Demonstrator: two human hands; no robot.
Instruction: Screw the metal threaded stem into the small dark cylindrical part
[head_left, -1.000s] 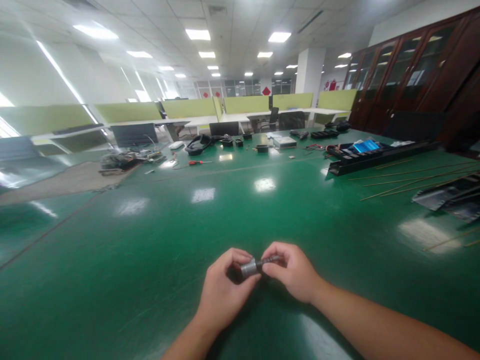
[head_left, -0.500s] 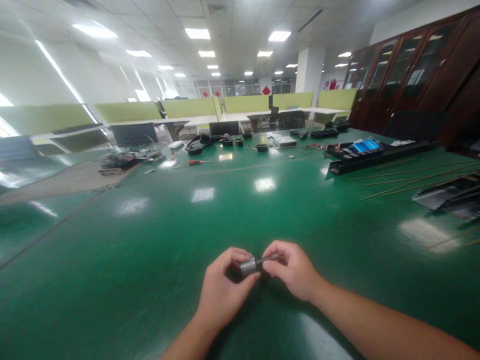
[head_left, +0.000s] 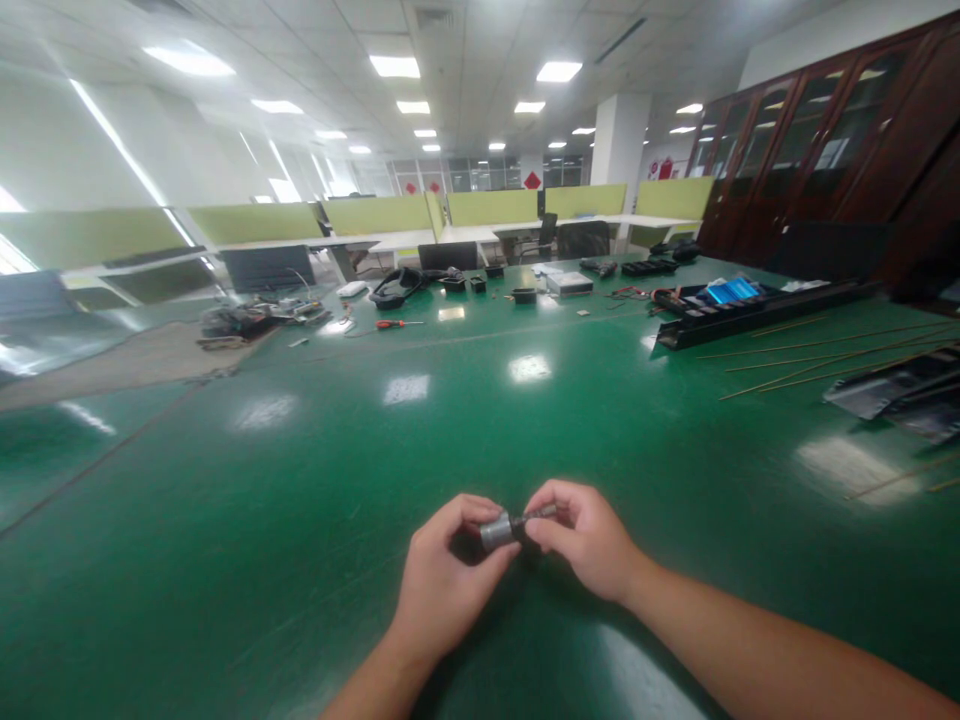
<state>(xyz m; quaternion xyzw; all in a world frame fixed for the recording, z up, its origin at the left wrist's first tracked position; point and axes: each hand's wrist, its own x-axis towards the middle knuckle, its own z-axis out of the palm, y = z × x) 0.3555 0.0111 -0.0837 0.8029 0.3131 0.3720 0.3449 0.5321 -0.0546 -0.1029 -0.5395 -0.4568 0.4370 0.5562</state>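
The surface [head_left: 465, 430] lies beneath both hands. The left hand [head_left: 439, 585] has its grip pinching the cylinder [head_left: 496, 533], seemingly to steady it; the right hand [head_left: 589, 550] pinches the thinner rod [head_left: 540, 514] at the cylinder's right end, probably to keep both in line. The cylinder is between the hands; whether it touches the surface, I cannot tell. Since half a second ago, hardly anything has shifted.
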